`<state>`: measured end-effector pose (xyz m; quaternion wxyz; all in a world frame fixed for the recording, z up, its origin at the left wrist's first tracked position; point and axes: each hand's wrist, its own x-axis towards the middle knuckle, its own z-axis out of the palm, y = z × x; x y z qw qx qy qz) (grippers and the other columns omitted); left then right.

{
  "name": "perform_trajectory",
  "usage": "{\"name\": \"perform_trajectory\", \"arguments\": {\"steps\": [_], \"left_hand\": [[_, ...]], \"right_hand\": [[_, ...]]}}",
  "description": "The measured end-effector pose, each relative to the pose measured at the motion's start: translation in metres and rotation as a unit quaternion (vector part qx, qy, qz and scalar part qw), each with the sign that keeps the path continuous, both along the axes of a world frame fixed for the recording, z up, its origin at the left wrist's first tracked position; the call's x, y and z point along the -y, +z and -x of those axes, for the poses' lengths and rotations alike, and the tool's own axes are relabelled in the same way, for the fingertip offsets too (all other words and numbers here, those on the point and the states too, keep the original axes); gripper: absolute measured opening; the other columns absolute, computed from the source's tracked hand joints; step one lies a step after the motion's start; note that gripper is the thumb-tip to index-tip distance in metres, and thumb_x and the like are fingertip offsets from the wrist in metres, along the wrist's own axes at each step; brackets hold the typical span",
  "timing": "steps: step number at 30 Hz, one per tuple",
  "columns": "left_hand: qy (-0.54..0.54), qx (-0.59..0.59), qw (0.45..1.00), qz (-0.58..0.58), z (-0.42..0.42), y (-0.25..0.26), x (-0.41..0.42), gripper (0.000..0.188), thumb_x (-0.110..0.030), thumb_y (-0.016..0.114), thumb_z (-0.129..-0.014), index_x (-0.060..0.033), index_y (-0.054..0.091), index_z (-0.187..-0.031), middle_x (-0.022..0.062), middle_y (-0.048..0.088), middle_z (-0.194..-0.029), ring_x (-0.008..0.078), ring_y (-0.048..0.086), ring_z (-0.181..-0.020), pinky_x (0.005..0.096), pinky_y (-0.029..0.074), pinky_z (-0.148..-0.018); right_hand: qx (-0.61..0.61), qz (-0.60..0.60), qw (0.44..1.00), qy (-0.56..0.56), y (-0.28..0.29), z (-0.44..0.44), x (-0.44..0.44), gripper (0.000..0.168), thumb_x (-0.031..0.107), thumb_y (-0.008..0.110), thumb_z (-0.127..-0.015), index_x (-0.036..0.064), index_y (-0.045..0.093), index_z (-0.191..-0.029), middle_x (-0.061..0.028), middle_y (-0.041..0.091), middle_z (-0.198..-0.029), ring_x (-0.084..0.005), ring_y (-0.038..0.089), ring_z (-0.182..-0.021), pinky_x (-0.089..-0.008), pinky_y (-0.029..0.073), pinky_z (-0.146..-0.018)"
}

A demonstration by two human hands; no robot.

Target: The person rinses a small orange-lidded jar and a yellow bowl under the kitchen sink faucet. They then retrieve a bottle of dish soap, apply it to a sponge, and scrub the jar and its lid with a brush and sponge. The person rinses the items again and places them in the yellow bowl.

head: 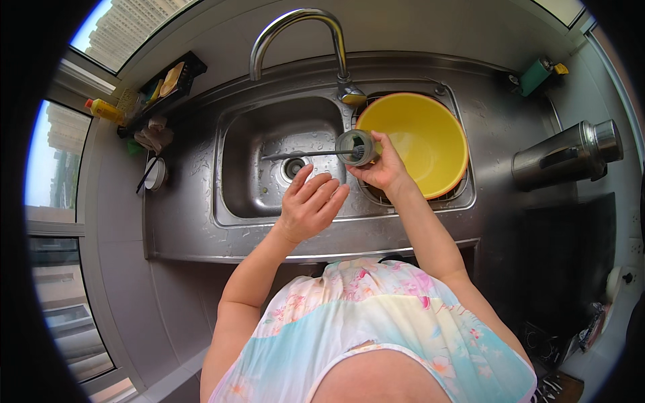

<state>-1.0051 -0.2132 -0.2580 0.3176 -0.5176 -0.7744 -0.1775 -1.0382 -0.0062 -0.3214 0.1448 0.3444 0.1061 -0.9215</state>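
My right hand point(382, 163) grips a clear glass jar point(346, 147) with its mouth turned left. A long-handled bottle brush sticks out of the jar, its dark handle point(302, 154) reaching left across the sink and its bristles point(358, 151) inside. Below that handle is my left hand point(315, 204), fingers slightly curled and apart, with no object visible in it; its palm is hidden. Beneath both lies the wet stainless steel sink basin point(247, 131), with a drain point(294, 169) near its middle. A yellow bowl point(418, 136) sits just right of the jar.
A chrome faucet point(297, 14) arches over the basin. The bowl rests on a wire rack point(372, 194). At the right lies a metal canister point(557, 153), with a green bottle point(537, 75) behind it. A black wall rack point(194, 65) and a yellow bottle point(105, 112) are at the left.
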Motion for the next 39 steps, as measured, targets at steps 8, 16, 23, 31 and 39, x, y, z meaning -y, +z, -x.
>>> {"name": "perform_trajectory", "arguments": {"steps": [8, 16, 23, 31, 39], "left_hand": [[0.029, 0.478, 0.837, -0.265, 0.057, -0.071, 0.089, 0.092, -0.02, 0.089, -0.062, 0.0, 0.036, -0.135, 0.0149, 0.053, -0.127, 0.0268, 0.056, -0.115, 0.0347, 0.046, -0.098], [0.027, 0.496, 0.816, -0.294, 0.112, -0.071, 0.116, 0.079, -0.015, 0.087, -0.062, -0.0023, 0.044, -0.127, 0.0166, 0.061, -0.116, 0.0285, 0.059, -0.113, 0.0373, 0.048, -0.096], [0.085, 0.4, 0.887, -0.213, 0.155, -0.06, 0.115, 0.072, -0.025, 0.086, -0.061, -0.0033, 0.049, -0.119, 0.0158, 0.063, -0.107, 0.0304, 0.063, -0.101, 0.0384, 0.051, -0.086], [0.088, 0.401, 0.89, -0.198, 0.175, -0.066, 0.096, 0.072, -0.026, 0.085, -0.062, -0.0025, 0.049, -0.119, 0.0174, 0.062, -0.106, 0.0315, 0.063, -0.1, 0.0382, 0.051, -0.086], [0.101, 0.418, 0.879, -0.207, 0.188, -0.067, 0.082, 0.071, -0.028, 0.086, -0.06, -0.0024, 0.05, -0.116, 0.0172, 0.063, -0.103, 0.0341, 0.064, -0.095, 0.0397, 0.051, -0.083]], "right_hand": [[-0.03, -0.024, 0.997, 0.061, -0.005, 0.031, 0.146, 0.048, 0.038, 0.062, -0.085, 0.009, 0.052, -0.121, -0.0126, 0.055, -0.123, -0.0278, 0.056, -0.11, -0.0472, 0.05, -0.092], [-0.07, -0.142, 0.961, 0.227, -0.005, 0.056, 0.165, 0.072, 0.062, 0.052, -0.088, 0.004, 0.044, -0.129, -0.0193, 0.05, -0.127, -0.0337, 0.058, -0.108, -0.0515, 0.051, -0.091], [0.032, -0.748, 0.643, 0.163, 0.007, 0.123, 0.059, 0.077, 0.068, 0.047, -0.087, -0.007, 0.062, -0.104, -0.0154, 0.066, -0.073, -0.0228, 0.065, -0.055, -0.034, 0.054, -0.046], [0.128, -0.861, 0.414, 0.265, 0.01, 0.15, 0.032, 0.044, 0.034, 0.045, -0.09, 0.001, 0.067, -0.11, -0.0225, 0.062, -0.119, -0.0401, 0.057, -0.114, -0.0477, 0.047, -0.094], [0.128, -0.861, 0.426, 0.247, 0.009, 0.141, 0.032, 0.043, 0.032, 0.045, -0.089, 0.001, 0.068, -0.108, -0.0222, 0.064, -0.115, -0.04, 0.061, -0.109, -0.047, 0.048, -0.092]]}}
